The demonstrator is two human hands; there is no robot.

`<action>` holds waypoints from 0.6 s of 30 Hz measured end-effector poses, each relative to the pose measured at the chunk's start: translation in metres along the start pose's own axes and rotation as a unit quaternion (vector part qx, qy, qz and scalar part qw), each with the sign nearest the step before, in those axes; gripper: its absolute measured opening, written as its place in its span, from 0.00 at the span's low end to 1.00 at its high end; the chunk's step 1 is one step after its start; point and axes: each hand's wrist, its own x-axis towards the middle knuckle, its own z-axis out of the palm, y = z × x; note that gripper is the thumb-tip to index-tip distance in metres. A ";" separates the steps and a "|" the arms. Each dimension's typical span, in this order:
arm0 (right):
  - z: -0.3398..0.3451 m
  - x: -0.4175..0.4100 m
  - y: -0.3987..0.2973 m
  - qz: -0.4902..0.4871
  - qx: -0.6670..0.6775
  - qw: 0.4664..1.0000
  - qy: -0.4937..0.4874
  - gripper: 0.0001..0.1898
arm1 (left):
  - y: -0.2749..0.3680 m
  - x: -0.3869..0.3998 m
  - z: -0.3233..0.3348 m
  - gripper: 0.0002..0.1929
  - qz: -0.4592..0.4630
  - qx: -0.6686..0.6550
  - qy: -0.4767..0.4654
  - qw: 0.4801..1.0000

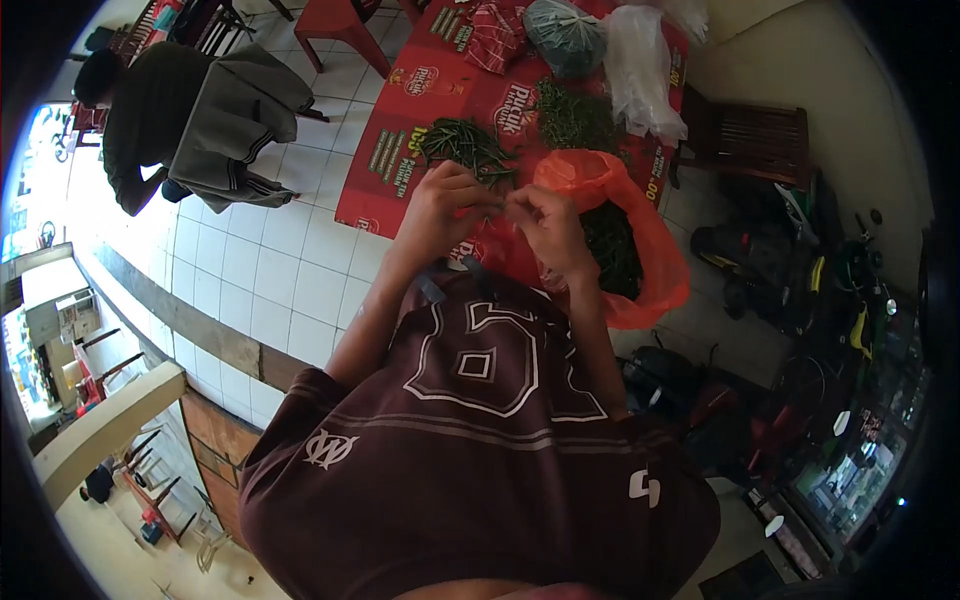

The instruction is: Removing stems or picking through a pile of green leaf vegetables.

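My left hand and my right hand meet fingertip to fingertip over the near edge of a table with a red printed cover. Something small seems pinched between them, too small to make out. Just beyond my left hand lies a pile of long green beans or stems. An orange plastic bag stands open beside my right hand, with dark green pieces inside. Farther back is a heap of fine green leaves or stalks.
At the table's far side lie a red patterned bag, a tied clear bag of greens and a clear plastic bag. A wooden chair stands right, a red chair beyond. Another person is at the left. Motorcycles stand right.
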 end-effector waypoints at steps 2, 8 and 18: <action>-0.004 -0.002 0.005 0.052 0.080 0.995 -0.039 0.03 | 0.000 0.000 -0.006 0.09 -0.021 -0.055 -0.031 0.998; -0.013 0.002 0.002 0.092 0.286 0.937 -0.178 0.02 | -0.009 -0.012 -0.013 0.07 -0.096 -0.236 -0.090 0.963; -0.081 0.075 0.035 0.048 -0.410 0.894 0.175 0.16 | -0.037 -0.044 -0.017 0.08 -0.249 -0.299 -0.054 0.919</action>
